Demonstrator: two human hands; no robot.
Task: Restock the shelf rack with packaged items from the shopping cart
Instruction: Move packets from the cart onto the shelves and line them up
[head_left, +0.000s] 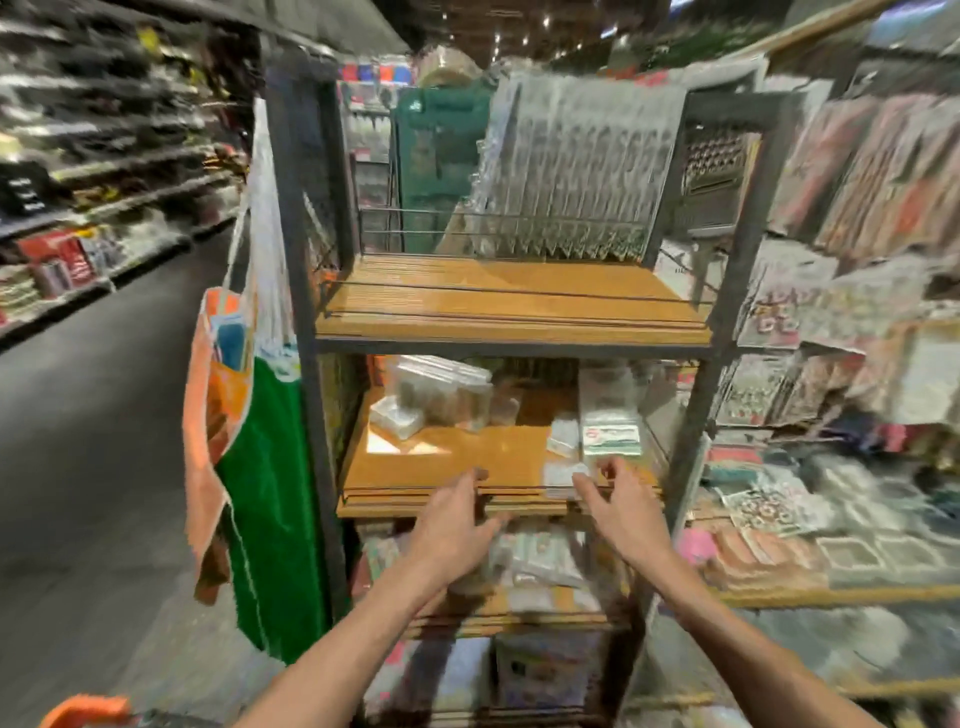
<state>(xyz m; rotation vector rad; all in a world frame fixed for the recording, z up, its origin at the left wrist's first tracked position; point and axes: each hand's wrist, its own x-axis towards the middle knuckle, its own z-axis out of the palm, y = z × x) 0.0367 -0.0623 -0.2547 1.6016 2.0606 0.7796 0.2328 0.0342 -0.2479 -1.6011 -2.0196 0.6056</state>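
Note:
A dark metal rack (306, 291) with wooden shelves stands in front of me. Its middle shelf (447, 457) carries clear packets at the back left (441, 395) and a stack with a green-and-white label (610, 434) at the right. My right hand (621, 512) reaches to the shelf's front edge, thumb and fingers around a small clear packet (561, 480) lying there. My left hand (454, 525) hovers at the same edge, fingers apart and holding nothing. An orange cart corner (85, 709) shows at the bottom left. The picture is blurred.
The top shelf (514, 301) bears a row of upright clear packages (576, 166) at the back. More packets (540, 561) lie on the lower shelf. A green and orange cloth (260, 499) hangs on the rack's left side. Crowded displays (841, 499) stand right, an aisle (88, 415) left.

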